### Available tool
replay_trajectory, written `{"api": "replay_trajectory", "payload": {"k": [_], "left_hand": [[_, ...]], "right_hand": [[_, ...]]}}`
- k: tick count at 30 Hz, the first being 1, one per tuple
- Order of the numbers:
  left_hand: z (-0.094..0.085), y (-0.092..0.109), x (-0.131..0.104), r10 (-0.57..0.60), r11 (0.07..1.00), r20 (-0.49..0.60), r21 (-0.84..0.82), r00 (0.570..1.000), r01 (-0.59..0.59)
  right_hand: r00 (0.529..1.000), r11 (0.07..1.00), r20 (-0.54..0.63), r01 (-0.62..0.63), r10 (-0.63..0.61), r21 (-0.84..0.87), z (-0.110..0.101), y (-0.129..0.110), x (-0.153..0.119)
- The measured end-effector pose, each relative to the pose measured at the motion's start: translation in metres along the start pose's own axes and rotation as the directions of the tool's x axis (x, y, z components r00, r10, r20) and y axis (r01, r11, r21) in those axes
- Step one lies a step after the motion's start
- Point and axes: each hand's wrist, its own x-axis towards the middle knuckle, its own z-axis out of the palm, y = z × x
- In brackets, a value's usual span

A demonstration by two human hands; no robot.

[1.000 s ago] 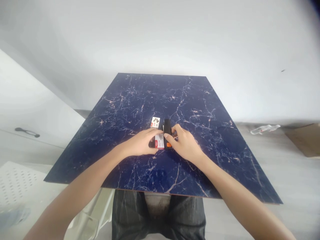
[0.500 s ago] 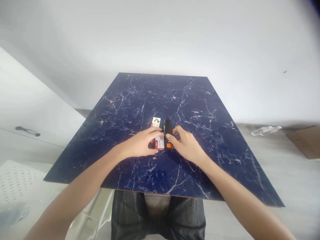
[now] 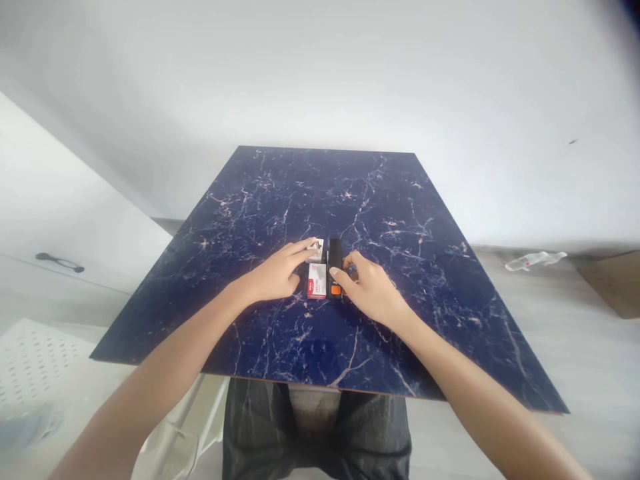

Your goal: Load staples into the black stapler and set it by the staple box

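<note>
A black stapler [image 3: 335,252] with an orange patch at its near end lies on the dark blue marbled table. My right hand [image 3: 373,287] is closed on its right side, thumb across the top and fingers curled along the edge. Close against the stapler's left side is a small red and white box [image 3: 317,280], which looks like a staple box. Beyond that one sits a second small white box [image 3: 315,249] with a dark picture on it, partly covered by fingers. My left hand [image 3: 277,272] has its fingers stretched onto this far box, thumb held apart.
The table [image 3: 320,193] stands against a white wall. On the floor to the right lie a clear plastic bottle [image 3: 535,261] and a brown cardboard piece [image 3: 615,283]. At left are a white cabinet with a dark handle [image 3: 60,263] and a white perforated seat [image 3: 37,363].
My left hand has shifted left and away from me, off the near box, and its fingers now reach the far box. My right hand stays at the stapler.
</note>
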Motion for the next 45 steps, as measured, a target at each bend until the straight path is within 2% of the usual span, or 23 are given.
{"api": "replay_trajectory", "payload": {"k": [5,13,19,25,33,36,39,42,45], "left_hand": [[-0.01,0.014,-0.003,0.043,0.996,0.059,-0.075,0.997,-0.038],[-0.018,0.011,-0.006,0.02,0.99,0.128,-0.139,0.992,-0.002],[-0.011,0.013,-0.005,0.0,0.995,0.078,-0.1,0.997,0.008],[-0.01,0.012,-0.005,0.002,0.997,0.074,-0.074,0.997,0.003],[0.0,0.016,0.001,0.001,0.994,0.021,-0.107,1.0,0.001],[0.006,0.02,0.011,0.007,0.994,-0.004,-0.108,1.0,-0.008],[0.012,0.023,0.032,0.031,0.995,0.02,-0.094,0.999,-0.029],[0.017,0.029,0.065,0.055,0.995,0.034,-0.086,0.998,-0.052],[0.026,0.04,0.108,0.096,0.991,0.031,-0.093,0.995,-0.093]], "right_hand": [[1.0,1.0,0.005,-0.004,0.004,0.003,0.0,-0.001,0.0],[1.0,1.0,0.005,-0.005,0.005,0.003,0.0,-0.001,0.0],[1.0,1.0,0.008,-0.007,0.007,0.001,0.0,-0.002,0.0],[1.0,1.0,0.008,0.008,-0.008,-0.014,0.001,-0.001,0.001],[1.0,0.997,0.008,-0.018,0.019,-0.076,-0.006,0.001,0.003],[0.998,0.993,-0.039,-0.056,0.052,-0.107,-0.013,0.006,0.005],[0.992,0.986,-0.09,-0.097,0.085,-0.132,-0.024,0.014,0.01],[0.977,0.958,-0.167,-0.168,0.131,-0.232,-0.038,0.024,0.017],[0.953,0.91,-0.243,-0.255,0.179,-0.328,-0.057,0.04,0.026]]}}
